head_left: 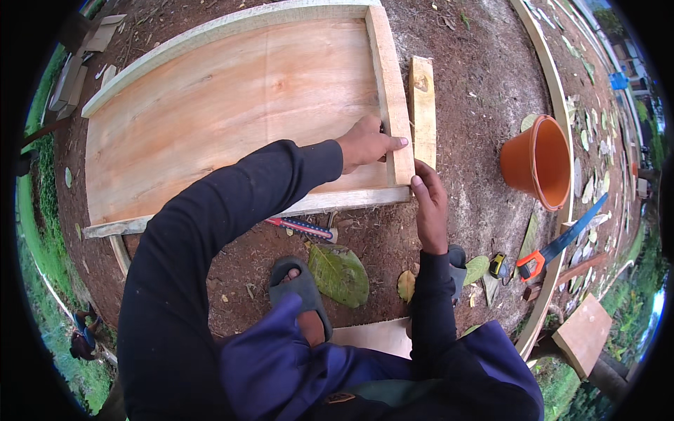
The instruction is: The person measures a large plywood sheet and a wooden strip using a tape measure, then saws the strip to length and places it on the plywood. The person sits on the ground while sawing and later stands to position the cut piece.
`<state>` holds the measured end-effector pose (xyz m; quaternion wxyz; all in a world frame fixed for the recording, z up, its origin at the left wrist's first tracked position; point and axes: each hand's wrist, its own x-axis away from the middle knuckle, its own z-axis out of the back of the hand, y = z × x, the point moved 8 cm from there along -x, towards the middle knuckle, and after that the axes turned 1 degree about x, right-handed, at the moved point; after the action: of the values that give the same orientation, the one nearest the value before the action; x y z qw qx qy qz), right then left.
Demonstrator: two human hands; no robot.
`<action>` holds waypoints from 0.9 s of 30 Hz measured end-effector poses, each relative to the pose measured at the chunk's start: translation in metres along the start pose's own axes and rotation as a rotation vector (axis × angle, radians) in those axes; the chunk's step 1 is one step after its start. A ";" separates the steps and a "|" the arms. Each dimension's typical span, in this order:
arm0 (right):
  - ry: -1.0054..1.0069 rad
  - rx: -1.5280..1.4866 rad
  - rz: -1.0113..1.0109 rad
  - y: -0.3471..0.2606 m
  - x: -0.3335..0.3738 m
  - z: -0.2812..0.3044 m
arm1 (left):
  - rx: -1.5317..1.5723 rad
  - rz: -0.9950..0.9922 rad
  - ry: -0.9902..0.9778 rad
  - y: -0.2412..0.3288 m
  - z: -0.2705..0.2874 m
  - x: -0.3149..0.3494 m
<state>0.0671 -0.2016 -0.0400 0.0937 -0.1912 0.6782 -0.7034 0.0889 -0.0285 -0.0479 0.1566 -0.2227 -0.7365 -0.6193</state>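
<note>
A plywood panel [232, 105] lies in front of me, with pale wooden strips along three of its sides. My left hand [366, 146] is closed on the short end strip [388, 77], its thumb over the top and its fingers curled at the inner side. My right hand [431, 210] is at the near right corner, thumb and bent fingers against the end of that strip, where it meets the near long strip [344, 201]. Some right fingertips are hidden. A hammer [305, 228] with a red and blue patterned handle lies partly beneath the near edge.
A short timber block [423, 105] lies beside the panel. To the right are an orange bucket [537, 163], a handsaw [562, 242] with an orange handle, a tape measure [498, 266] and a long board [559, 105]. Leaves [338, 274] litter the dirt near my sandalled feet.
</note>
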 end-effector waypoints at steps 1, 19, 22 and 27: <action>0.029 -0.001 -0.043 0.004 -0.003 0.005 | -0.003 0.005 0.007 0.001 0.001 0.001; 0.142 0.242 -0.142 0.030 -0.003 0.006 | -0.270 0.056 0.100 -0.039 0.020 -0.035; 0.152 0.252 -0.143 0.030 -0.004 0.007 | -0.333 0.049 0.119 -0.040 0.021 -0.039; 0.173 0.310 -0.122 0.039 -0.003 0.013 | -0.504 0.048 0.140 -0.025 0.018 -0.032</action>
<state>0.0702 -0.2147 -0.0795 0.0206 -0.1541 0.5542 -0.8177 0.1041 -0.0188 -0.0889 0.1614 -0.2286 -0.5410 -0.7931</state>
